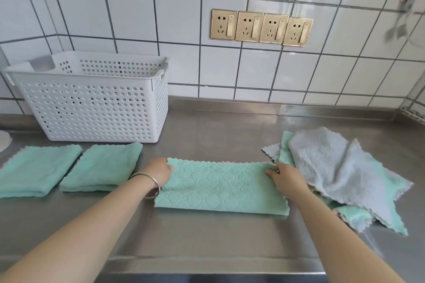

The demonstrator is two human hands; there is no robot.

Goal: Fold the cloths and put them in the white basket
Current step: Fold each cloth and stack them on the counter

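Head view showed the left hand [161,173] and right hand [284,177] each pinching a far corner of the green cloth [220,188], lying as a long strip on the steel counter [207,236], probably to fold it again. Two folded cloths [69,170] waited beside the white basket [92,99]; the unfolded pile [340,174] lay right.

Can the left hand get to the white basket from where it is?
Probably yes. The left hand holds the end of the long green cloth, and the white basket stands behind it, further left. Only bare counter and a folded green cloth lie between; nothing tall blocks the way.
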